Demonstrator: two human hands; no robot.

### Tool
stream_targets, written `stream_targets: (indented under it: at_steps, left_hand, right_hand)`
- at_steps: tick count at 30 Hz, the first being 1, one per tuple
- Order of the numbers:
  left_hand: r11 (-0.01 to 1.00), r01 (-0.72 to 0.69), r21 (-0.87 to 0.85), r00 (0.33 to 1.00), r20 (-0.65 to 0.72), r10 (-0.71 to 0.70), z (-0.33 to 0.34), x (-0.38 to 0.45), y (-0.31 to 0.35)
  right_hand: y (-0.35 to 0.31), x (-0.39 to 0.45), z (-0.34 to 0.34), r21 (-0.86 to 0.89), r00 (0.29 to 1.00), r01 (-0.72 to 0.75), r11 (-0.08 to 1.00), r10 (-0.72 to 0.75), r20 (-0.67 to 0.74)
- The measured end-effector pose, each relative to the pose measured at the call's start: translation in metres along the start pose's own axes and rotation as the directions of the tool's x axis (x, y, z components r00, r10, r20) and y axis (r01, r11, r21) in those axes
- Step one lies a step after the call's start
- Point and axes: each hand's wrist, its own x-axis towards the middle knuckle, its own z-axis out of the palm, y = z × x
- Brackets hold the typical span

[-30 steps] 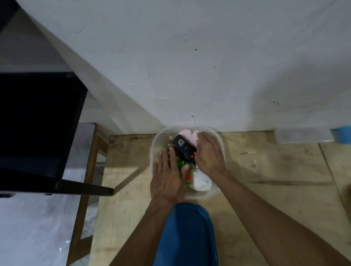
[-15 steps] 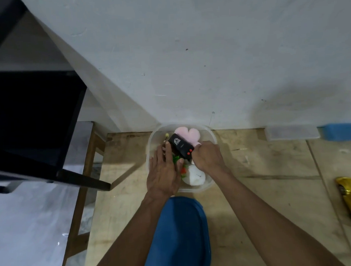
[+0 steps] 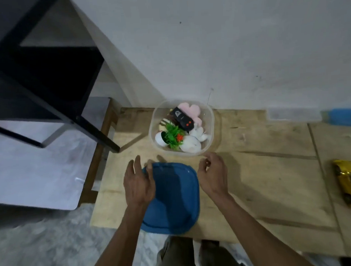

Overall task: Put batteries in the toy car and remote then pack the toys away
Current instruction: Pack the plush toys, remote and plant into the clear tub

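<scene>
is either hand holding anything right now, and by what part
Nothing is held. The left hand hovers over the blue lid's left edge with relaxed fingers; the right hand hangs loosely curled beside it, empty.

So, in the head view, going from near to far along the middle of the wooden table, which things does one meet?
Blue lid → clear container → black remote lying on the toys inside it.
</scene>
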Motion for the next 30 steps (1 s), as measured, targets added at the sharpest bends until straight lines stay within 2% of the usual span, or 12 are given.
stream_targets:
  at_steps: [6, 10, 15, 18, 23, 30]
  left_hand:
    - [0.977, 0.194, 0.089, 0.967, 0.153, -0.206, 0.010, -0.042, -0.038]
    - [0.982, 0.168, 0.087, 0.949, 0.256, -0.185, 0.018, -0.045, -0.050]
    - [0.967, 0.246, 0.070, 0.928, 0.269, -0.256, 0.009, -0.044, -0.053]
    - [0.980, 0.197, 0.026, 0.962, 0.190, -0.198, -0.001, -0.060, -0.050]
    - [0.992, 0.071, -0.108, 0.997, 0.003, -0.071, -0.021, -0.086, -0.032]
    - [0.966, -0.133, -0.220, 0.990, -0.066, 0.121, -0.040, -0.025, 0.030]
  right_hand:
    - [0.040, -0.062, 0.026, -0.017, 0.954, -0.177, 0.984, 0.176, 0.242]
    - [0.041, -0.074, 0.040, 0.019, 0.927, -0.275, 0.961, 0.260, 0.269]
    - [0.040, -0.080, 0.046, 0.087, 0.922, -0.351, 0.932, 0.327, 0.208]
    - [0.031, -0.100, 0.042, 0.129, 0.930, -0.359, 0.925, 0.342, 0.135]
    - [0.009, -0.133, 0.019, 0.187, 0.979, -0.167, 0.968, 0.185, -0.084]
    - [-0.046, -0.068, -0.019, 0.171, 0.961, 0.003, 0.985, 0.045, -0.273]
